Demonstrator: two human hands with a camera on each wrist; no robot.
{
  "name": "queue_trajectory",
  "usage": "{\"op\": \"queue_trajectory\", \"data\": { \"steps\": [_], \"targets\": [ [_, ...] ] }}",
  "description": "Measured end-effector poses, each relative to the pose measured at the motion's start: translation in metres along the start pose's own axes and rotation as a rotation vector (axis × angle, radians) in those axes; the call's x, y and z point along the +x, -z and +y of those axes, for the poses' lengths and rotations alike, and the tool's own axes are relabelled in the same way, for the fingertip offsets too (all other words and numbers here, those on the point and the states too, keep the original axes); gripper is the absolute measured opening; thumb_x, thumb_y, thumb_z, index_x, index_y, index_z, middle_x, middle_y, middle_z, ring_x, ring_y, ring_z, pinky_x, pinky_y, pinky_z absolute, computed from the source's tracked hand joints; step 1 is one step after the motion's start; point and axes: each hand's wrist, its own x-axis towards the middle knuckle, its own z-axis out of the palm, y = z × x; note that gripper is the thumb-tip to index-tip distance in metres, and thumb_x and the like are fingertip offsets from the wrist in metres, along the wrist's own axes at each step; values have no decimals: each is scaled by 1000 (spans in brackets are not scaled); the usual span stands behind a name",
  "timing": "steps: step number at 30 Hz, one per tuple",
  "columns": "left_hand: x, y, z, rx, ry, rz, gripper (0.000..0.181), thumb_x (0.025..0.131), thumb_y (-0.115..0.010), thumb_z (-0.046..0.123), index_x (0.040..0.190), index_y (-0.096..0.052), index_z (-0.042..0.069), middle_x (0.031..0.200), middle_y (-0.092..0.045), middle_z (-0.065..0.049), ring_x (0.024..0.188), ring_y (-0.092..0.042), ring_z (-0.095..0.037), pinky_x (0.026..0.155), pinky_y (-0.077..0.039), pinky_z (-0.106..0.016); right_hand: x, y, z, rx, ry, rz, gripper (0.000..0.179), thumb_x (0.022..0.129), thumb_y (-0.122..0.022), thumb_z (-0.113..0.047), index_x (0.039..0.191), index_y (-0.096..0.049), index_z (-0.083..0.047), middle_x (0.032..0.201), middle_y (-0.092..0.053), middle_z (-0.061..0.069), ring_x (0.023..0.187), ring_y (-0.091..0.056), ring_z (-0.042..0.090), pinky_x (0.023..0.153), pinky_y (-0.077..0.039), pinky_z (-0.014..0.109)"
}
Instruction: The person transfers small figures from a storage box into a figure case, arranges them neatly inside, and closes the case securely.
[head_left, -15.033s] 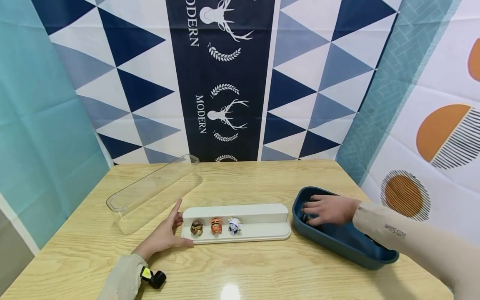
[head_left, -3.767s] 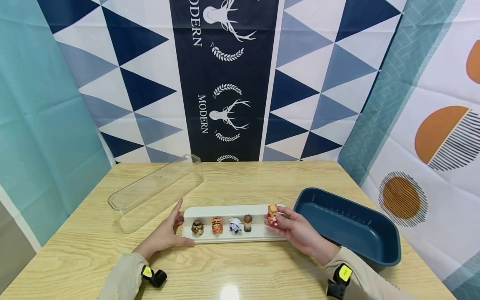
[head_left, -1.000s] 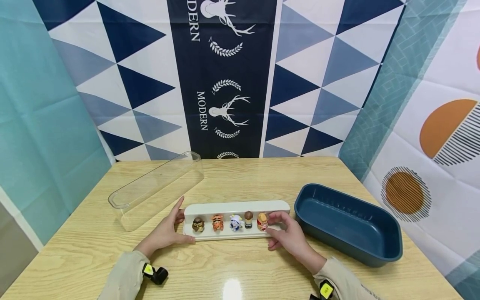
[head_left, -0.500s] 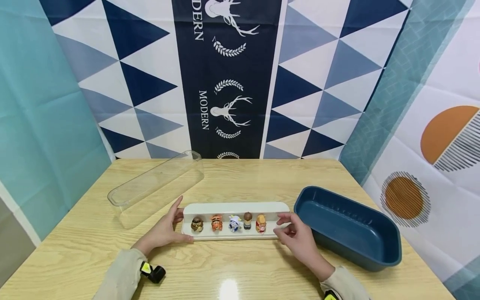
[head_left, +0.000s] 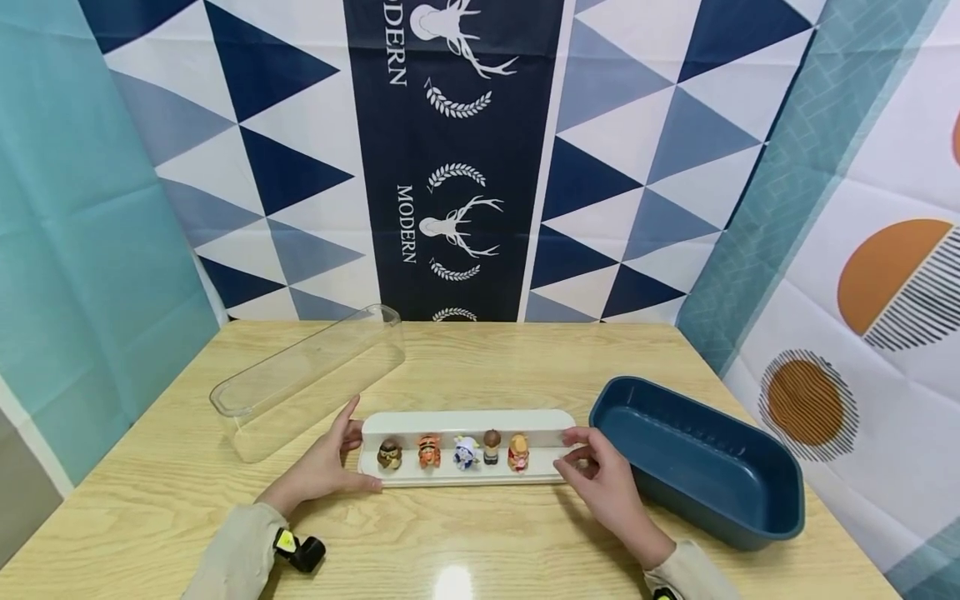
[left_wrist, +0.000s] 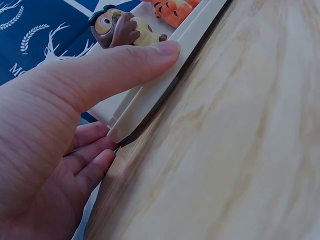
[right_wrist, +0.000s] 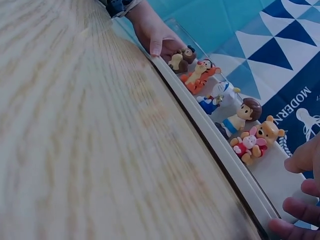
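A white stepped display base [head_left: 472,477] lies lengthwise on the table. My left hand [head_left: 322,467] grips its left end, thumb [left_wrist: 125,70] on the front edge and fingers around the end. In a row on its lower step stand an owl figurine [head_left: 389,455], an orange tiger figurine [head_left: 429,451], a white-and-blue figurine [head_left: 466,452], a brown-haired boy figurine [head_left: 491,447] and a yellow bear figurine [right_wrist: 268,131] with a small pink piglet. My right hand [head_left: 607,483], holding no figurine, is at the base's right end, thumb and forefinger apart, fingers loosely bent.
A deep dark-blue bin [head_left: 697,458] sits at the right, close behind my right hand; no figurines show in it. A clear, long plastic cover [head_left: 315,375] lies slanted at the back left. Patterned cloths [head_left: 450,167] hang behind the wooden table [head_left: 480,542].
Over these seconds the boy and the bear figurines joined the row from the right. My right hand released the bear and drew right to the base's end. My left hand kept its hold.
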Motion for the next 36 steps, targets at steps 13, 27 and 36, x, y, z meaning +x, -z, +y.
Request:
{"op": "queue_trajectory", "data": {
  "steps": [13,27,36],
  "targets": [
    [0,6,4,36,22,-8,134,70,-93,20,157,7,0,139,-43,-34,127,-46,-49,109,-36,-59,-3,-4,6,-121,90,-58,57,72,-82,12,123,-58,-1,113,-56,14,97,-60,32,62,-54,26],
    [-7,15,-3,42,53,4,133,69,-93,17,157,6,0,138,-43,-36,124,-49,-49,108,-38,-58,1,-6,13,-24,-75,-200,69,81,-78,7,140,-42,6,141,-45,29,123,-53,45,99,-50,48],
    [-6,16,-6,26,47,2,134,69,-93,15,157,7,0,138,-44,-35,125,-48,-49,109,-38,-58,2,-5,16,98,-122,-173,68,84,-75,7,141,-39,7,133,-53,27,122,-53,42,99,-50,45]
  ]
}}
